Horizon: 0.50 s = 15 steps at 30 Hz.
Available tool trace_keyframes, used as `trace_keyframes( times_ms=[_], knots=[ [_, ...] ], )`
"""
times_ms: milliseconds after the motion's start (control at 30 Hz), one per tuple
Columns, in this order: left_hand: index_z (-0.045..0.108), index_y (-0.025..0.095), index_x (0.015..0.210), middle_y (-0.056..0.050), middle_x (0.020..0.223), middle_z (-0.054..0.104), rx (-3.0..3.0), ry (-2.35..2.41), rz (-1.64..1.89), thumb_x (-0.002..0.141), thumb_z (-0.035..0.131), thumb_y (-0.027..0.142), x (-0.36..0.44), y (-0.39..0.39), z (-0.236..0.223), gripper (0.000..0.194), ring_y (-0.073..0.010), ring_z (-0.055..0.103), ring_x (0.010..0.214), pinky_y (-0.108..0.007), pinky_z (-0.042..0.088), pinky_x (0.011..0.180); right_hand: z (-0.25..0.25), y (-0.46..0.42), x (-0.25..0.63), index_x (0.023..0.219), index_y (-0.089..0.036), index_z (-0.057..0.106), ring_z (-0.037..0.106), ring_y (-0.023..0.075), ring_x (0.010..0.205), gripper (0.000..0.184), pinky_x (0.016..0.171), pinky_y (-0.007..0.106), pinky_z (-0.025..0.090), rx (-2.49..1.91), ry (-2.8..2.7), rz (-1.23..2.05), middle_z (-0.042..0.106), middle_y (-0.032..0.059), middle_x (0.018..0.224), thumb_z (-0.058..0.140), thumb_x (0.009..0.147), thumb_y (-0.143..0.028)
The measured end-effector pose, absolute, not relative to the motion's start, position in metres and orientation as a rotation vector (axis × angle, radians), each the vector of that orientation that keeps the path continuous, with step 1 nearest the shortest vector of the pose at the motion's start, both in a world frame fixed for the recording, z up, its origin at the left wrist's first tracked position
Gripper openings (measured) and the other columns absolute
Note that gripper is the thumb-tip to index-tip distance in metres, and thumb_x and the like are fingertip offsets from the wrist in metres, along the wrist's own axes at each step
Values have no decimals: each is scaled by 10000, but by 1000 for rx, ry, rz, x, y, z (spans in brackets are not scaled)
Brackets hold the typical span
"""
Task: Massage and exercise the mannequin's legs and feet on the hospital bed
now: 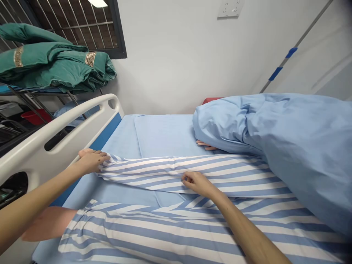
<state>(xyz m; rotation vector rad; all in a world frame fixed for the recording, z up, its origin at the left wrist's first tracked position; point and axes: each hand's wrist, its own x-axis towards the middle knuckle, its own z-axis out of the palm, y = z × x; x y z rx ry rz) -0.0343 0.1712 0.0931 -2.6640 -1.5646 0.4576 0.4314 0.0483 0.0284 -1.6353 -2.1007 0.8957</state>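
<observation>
My left hand [90, 163] grips the cuff end of a blue-and-white striped trouser leg [176, 172], next to a bare foot [85, 152] by the bed rail. My right hand [195, 182] pinches the lower edge of that same striped fabric. Both belong to me; the fingers [205, 145] showing under the blue blanket [297, 146] belong to the person lying there. A second striped trouser leg [151, 231] lies nearer me, with bare skin [46, 223] at its end. The blanket hides the person's upper body.
A white hospital bed rail [55, 135] with a blue strip runs along the left, above a light blue bed sheet [162, 135]. A green folded quilt [52, 64] sits on a metal rack, with a red basin [34, 117] below. White walls close off the far side.
</observation>
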Motion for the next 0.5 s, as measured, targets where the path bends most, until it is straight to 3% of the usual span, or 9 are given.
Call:
trace_keyframes(
  times_ms=[100, 200, 300, 367, 500],
  knots=[
    [551, 232, 1156, -128, 1287, 508, -2614, -1382, 364, 606, 582, 124, -36, 153, 91, 561, -298, 430, 1194, -408, 309, 990, 28, 48, 431, 786, -184, 612, 526, 127, 578, 138, 546, 224, 326, -1621, -2104, 911, 609, -5, 626, 500, 773, -264],
    [584, 191, 1026, -157, 1176, 553, -2507, -1477, 173, 728, 510, 242, -38, 129, 89, 312, -317, 461, 1146, -439, 329, 967, 28, 47, 431, 783, -188, 610, 527, 127, 574, 140, 541, 226, 324, -1606, -2112, 913, 607, -7, 621, 492, 779, -262],
    [590, 159, 811, -161, 895, 618, -2355, -1944, 211, 755, 466, 353, -42, 109, 83, 238, -328, 580, 927, -433, 427, 814, 28, 48, 430, 796, -189, 616, 532, 131, 585, 138, 545, 229, 322, -1604, -2120, 893, 614, -3, 634, 499, 774, -258],
    [573, 147, 813, -148, 815, 622, -2274, -2419, 261, 700, 515, 382, -45, 105, 79, 268, -308, 612, 778, -397, 467, 671, 27, 48, 430, 798, -187, 617, 527, 129, 579, 138, 549, 230, 323, -1593, -2130, 889, 611, -4, 624, 497, 773, -252],
    [528, 165, 1011, -117, 1000, 615, -2147, -3208, -175, 578, 625, 378, -45, 110, 68, 493, -249, 614, 801, -303, 493, 571, 28, 48, 429, 783, -182, 616, 512, 126, 561, 146, 548, 231, 319, -1578, -2152, 905, 596, -7, 597, 487, 775, -250]
  ],
)
